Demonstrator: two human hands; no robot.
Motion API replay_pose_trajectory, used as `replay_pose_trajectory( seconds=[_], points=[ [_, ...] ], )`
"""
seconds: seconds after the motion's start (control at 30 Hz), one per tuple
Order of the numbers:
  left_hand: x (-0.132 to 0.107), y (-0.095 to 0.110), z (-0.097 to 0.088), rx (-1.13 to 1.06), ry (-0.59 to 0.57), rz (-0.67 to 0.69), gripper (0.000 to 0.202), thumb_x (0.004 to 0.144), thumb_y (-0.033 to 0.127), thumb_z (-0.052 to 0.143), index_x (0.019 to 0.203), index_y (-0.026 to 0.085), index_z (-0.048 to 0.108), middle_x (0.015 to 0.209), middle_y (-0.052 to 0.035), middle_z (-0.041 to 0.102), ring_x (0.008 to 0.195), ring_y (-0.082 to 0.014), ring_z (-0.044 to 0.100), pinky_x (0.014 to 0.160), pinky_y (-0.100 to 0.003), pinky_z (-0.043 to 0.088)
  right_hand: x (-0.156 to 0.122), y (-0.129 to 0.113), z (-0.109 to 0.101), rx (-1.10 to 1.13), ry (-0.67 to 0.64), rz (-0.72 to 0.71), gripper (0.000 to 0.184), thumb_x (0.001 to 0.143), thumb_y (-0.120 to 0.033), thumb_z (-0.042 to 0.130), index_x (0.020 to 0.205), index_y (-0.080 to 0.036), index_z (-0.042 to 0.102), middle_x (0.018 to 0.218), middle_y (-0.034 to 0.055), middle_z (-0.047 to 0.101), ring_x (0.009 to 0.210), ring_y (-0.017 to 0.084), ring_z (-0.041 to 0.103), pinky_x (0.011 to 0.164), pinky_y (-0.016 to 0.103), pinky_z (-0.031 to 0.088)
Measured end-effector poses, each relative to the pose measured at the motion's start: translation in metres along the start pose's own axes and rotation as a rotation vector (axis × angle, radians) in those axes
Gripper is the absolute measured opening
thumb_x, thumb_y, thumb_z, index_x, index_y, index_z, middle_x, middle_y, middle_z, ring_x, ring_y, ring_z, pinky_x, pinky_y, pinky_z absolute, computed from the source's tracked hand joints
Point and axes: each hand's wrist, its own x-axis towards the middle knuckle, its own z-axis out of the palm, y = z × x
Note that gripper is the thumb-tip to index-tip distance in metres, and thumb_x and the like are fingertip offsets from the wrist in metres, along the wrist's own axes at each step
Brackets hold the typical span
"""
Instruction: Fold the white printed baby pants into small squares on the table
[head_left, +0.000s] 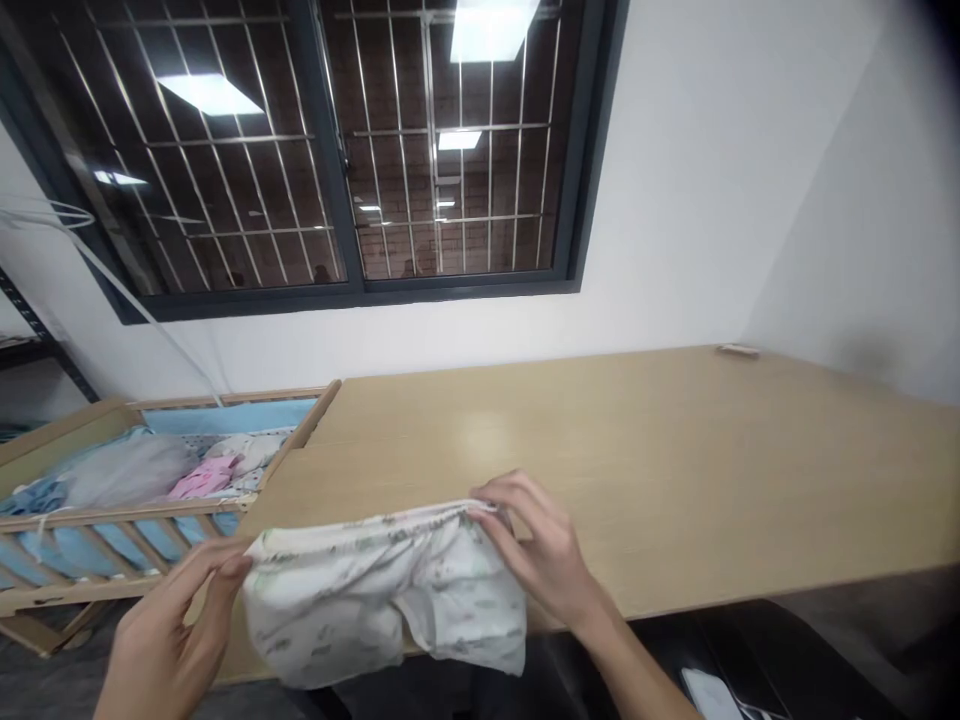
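Observation:
A small white garment (382, 595) with a faint green print hangs stretched between my hands over the near edge of a light wooden table (637, 460). My left hand (176, 630) pinches its left corner, fingers closed on the cloth. My right hand (536, 545) pinches the upper right edge of the garment, just above the tabletop. The lower part of the cloth droops below the table edge.
A wooden crib (150, 500) with blue lining holds a pile of clothes, pink and grey among them, left of the table. A small flat object (739, 349) lies at the table's far right. A barred window fills the wall above. A white phone-like thing (712, 695) lies at the lower right.

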Motion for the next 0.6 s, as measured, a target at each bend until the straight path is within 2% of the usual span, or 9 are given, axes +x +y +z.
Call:
replay_pose_trajectory(
  seconds=[0.07,0.13,0.2,0.23,0.3,0.37,0.47,0.6],
  points=[
    [0.026,0.013,0.017,-0.009,0.033,0.034,0.026,0.096,0.047,0.05,0.092,0.027,0.066,0.091,-0.0004,0.073,0.085,-0.02,0.068,0.08,-0.027,0.052,0.015,0.021,-0.002,-0.09,0.047,0.0,0.01,0.096,-0.027,0.064,0.105,-0.023,0.067,0.087,0.005,0.067,0.081,0.019,0.065,0.073,0.031,0.054],
    [0.049,0.019,0.044,-0.018,0.056,0.019,0.029,0.097,0.046,0.048,0.092,0.024,0.065,0.093,-0.0025,0.072,0.088,-0.0209,0.067,0.083,-0.029,0.051,0.026,0.049,0.002,-0.153,0.008,0.054,0.011,0.097,-0.033,0.063,0.099,-0.022,0.066,0.086,0.005,0.068,0.081,0.02,0.064,0.077,0.032,0.053],
    [0.066,0.015,0.078,-0.024,-0.008,-0.038,0.033,0.099,0.045,0.042,0.094,0.022,0.065,0.097,-0.0045,0.073,0.09,-0.022,0.067,0.082,-0.03,0.05,0.031,0.08,0.009,-0.169,-0.098,0.142,0.017,0.1,-0.035,0.056,0.098,-0.022,0.065,0.092,0.0065,0.069,0.087,0.021,0.065,0.081,0.034,0.051],
    [0.071,0.011,0.096,-0.026,-0.075,-0.084,0.036,0.101,0.045,0.038,0.097,0.021,0.065,0.101,-0.0058,0.073,0.093,-0.0223,0.067,0.083,-0.03,0.05,0.032,0.096,0.015,-0.169,-0.157,0.19,0.019,0.102,-0.035,0.051,0.099,-0.021,0.064,0.096,0.0072,0.07,0.09,0.022,0.064,0.083,0.035,0.051],
    [0.076,0.002,0.134,0.012,-0.272,-0.177,0.041,0.104,0.043,0.029,0.101,0.02,0.063,0.103,-0.0076,0.073,0.094,-0.0219,0.068,0.081,-0.029,0.051,0.028,0.128,0.027,-0.186,-0.245,0.28,0.023,0.104,-0.031,0.042,0.1,-0.021,0.063,0.1,0.0082,0.069,0.094,0.022,0.063,0.085,0.036,0.049],
    [0.077,-0.007,0.167,0.058,-0.375,-0.209,0.042,0.105,0.039,0.026,0.099,0.019,0.063,0.098,-0.0083,0.073,0.089,-0.0219,0.068,0.078,-0.029,0.051,0.022,0.156,0.04,-0.277,-0.315,0.351,0.024,0.104,-0.025,0.038,0.1,-0.019,0.061,0.103,0.0095,0.067,0.097,0.023,0.061,0.087,0.035,0.047],
    [0.078,-0.017,0.206,0.136,-0.447,-0.215,0.036,0.105,0.029,0.031,0.095,0.018,0.064,0.095,-0.01,0.071,0.09,-0.0232,0.068,0.078,-0.031,0.05,0.013,0.19,0.06,-0.493,-0.423,0.434,0.023,0.102,-0.019,0.037,0.102,-0.017,0.06,0.108,0.0119,0.065,0.1,0.023,0.058,0.089,0.034,0.043],
    [0.087,-0.027,0.241,0.229,-0.507,-0.216,0.026,0.102,0.022,0.041,0.106,0.016,0.065,0.112,-0.0145,0.068,0.108,-0.0243,0.065,0.088,-0.033,0.049,0.008,0.224,0.082,-0.6,-0.479,0.488,0.022,0.102,-0.018,0.039,0.107,-0.015,0.06,0.113,0.0143,0.063,0.103,0.025,0.055,0.09,0.035,0.039]
  ],
)
